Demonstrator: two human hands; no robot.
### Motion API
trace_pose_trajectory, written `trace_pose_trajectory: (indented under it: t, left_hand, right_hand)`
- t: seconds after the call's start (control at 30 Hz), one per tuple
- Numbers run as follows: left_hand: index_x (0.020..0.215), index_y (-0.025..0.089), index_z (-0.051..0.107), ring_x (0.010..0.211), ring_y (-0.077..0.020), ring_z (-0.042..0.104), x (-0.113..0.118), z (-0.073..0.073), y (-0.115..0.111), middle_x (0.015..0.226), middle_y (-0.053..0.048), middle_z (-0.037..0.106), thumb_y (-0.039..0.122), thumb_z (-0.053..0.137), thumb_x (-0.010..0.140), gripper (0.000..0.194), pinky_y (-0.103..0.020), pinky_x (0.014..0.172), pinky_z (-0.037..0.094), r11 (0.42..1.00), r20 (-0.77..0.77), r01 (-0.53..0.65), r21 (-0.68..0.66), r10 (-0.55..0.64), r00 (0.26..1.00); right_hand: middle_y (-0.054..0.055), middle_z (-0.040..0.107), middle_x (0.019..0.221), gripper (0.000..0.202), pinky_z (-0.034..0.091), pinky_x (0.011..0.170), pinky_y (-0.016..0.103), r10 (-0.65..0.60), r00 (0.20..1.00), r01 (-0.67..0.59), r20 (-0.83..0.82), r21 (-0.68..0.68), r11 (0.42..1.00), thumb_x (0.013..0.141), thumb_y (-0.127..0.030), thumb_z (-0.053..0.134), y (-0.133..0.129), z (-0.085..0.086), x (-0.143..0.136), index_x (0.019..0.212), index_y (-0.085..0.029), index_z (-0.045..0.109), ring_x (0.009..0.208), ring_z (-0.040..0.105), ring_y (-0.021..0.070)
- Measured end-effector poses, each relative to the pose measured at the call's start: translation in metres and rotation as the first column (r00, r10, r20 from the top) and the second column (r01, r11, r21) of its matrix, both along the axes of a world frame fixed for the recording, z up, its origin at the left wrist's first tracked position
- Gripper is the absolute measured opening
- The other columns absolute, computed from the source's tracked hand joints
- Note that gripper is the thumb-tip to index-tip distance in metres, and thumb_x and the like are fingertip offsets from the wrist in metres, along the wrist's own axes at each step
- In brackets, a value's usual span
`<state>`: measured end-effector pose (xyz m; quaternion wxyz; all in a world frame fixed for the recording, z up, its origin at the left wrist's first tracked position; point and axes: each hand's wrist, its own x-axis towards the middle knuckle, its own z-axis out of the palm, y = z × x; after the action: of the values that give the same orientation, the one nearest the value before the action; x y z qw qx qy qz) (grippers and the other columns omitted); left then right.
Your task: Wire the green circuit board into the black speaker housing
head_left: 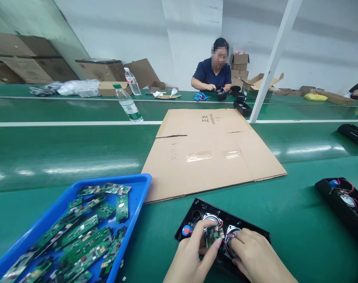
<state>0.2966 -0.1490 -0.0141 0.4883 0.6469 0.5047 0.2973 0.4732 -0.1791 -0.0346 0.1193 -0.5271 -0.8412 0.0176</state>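
Note:
A black speaker housing (pixel 252 226) lies at the near middle of the green bench, its inside facing up. Two round silver speakers and a blue battery cell (pixel 186 230) sit in it. My left hand (pixel 193 247) pinches a small green circuit board (pixel 213 236) between thumb and fingers above the housing. Close beside it, my right hand (pixel 251 249) has its fingers closed at the thin red and black wires (pixel 229 239) over the right-hand speaker. Its fingertips are partly hidden, so what exactly they grip is hard to see.
Left of my hands stands a blue tray (pixel 147 184) heaped with circuit boards. A flattened cardboard sheet (pixel 214 165) spans the bench ahead. Another open housing (pixel 323 186) lies at right. Across the bench, a person (pixel 212 76) works near a bottle (pixel 128 104) and a white post (pixel 274 59).

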Motion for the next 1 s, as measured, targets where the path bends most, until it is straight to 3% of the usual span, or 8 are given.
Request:
trace_pose_trajectory:
  t: [0.13,0.2,0.37,0.5,0.57,0.67,0.83,1.0]
  left_hand:
    - [0.103,0.023,0.054,0.067,-0.0187,0.066,0.011,-0.009,0.001,0.077,-0.002,0.070,0.039,0.049,0.084,0.025,-0.027,0.065,0.053,0.991,0.218,-0.030,-0.128,0.058,0.974]
    - [0.104,0.023,0.051,0.071,-0.0203,0.068,0.015,-0.010,0.003,0.075,-0.003,0.071,0.044,0.049,0.085,0.029,-0.031,0.072,0.054,0.974,0.289,-0.023,-0.227,0.089,0.953]
    - [0.103,0.024,0.048,0.077,-0.0212,0.067,0.023,-0.010,0.009,0.072,-0.001,0.066,0.060,0.057,0.076,0.046,-0.030,0.065,0.054,0.905,0.368,0.000,-0.426,0.173,0.913]
    - [0.097,0.027,0.046,0.081,-0.0231,0.066,0.031,-0.018,0.012,0.077,0.000,0.062,0.062,0.068,0.065,0.053,-0.031,0.059,0.053,0.821,0.496,0.031,-0.570,0.313,0.810]
    - [0.096,0.027,0.047,0.079,-0.0213,0.065,0.034,-0.020,0.012,0.077,0.000,0.064,0.059,0.070,0.065,0.050,-0.031,0.060,0.052,0.798,0.542,0.040,-0.601,0.370,0.755]
    - [0.097,0.026,0.051,0.074,-0.0175,0.064,0.037,-0.019,0.009,0.079,-0.001,0.067,0.053,0.071,0.069,0.044,-0.029,0.064,0.051,0.817,0.572,-0.005,-0.577,0.407,0.712]
    - [0.099,0.026,0.052,0.077,-0.0183,0.068,0.036,-0.008,0.003,0.072,0.002,0.070,0.050,0.068,0.072,0.039,-0.028,0.072,0.051,0.831,0.599,-0.078,-0.551,0.459,0.656]
    - [0.099,0.024,0.055,0.079,-0.0175,0.070,0.029,0.000,-0.004,0.076,0.000,0.074,0.049,0.068,0.075,0.037,-0.026,0.079,0.051,0.872,0.593,-0.158,-0.463,0.438,0.676]
  right_hand:
    - [-0.002,0.066,0.076,0.032,0.042,0.054,0.024,0.018,1.000,-0.018,0.000,-0.084,0.996,0.053,-0.007,0.076,0.003,-0.002,0.003,0.078,-0.020,0.060,0.063,0.060,0.0166]
    - [-0.001,0.067,0.077,0.029,0.044,0.056,0.024,0.031,0.999,-0.030,0.009,-0.106,0.994,0.055,-0.007,0.074,0.004,-0.007,0.004,0.079,-0.020,0.062,0.065,0.061,0.0171]
    - [0.000,0.067,0.076,0.026,0.046,0.057,0.024,-0.010,0.995,0.026,0.099,-0.164,0.986,0.053,-0.008,0.074,0.007,-0.037,0.005,0.073,-0.020,0.062,0.066,0.062,0.0186]
    - [0.000,0.068,0.072,0.025,0.047,0.059,0.025,-0.041,0.989,0.078,0.141,-0.275,0.958,0.050,-0.007,0.073,0.012,-0.055,0.002,0.068,-0.020,0.063,0.066,0.063,0.0204]
    - [0.001,0.067,0.071,0.021,0.048,0.061,0.025,-0.052,0.997,0.068,0.061,-0.295,0.953,0.054,-0.006,0.069,0.012,-0.049,0.001,0.069,-0.019,0.063,0.067,0.063,0.0203]
    - [0.003,0.067,0.075,0.018,0.047,0.062,0.023,-0.095,0.978,0.040,-0.187,-0.277,0.960,0.062,-0.003,0.059,0.011,-0.023,0.001,0.074,-0.017,0.063,0.069,0.061,0.0172]
    - [0.004,0.067,0.085,0.021,0.049,0.067,0.022,-0.235,0.761,0.005,-0.605,-0.355,0.935,0.076,-0.011,0.049,0.007,0.016,0.002,0.089,-0.017,0.064,0.073,0.062,0.0145]
    - [0.004,0.067,0.088,0.026,0.051,0.068,0.023,-0.302,0.604,-0.102,-0.737,-0.448,0.888,0.073,-0.015,0.053,0.005,0.020,-0.003,0.096,-0.019,0.065,0.072,0.062,0.0150]
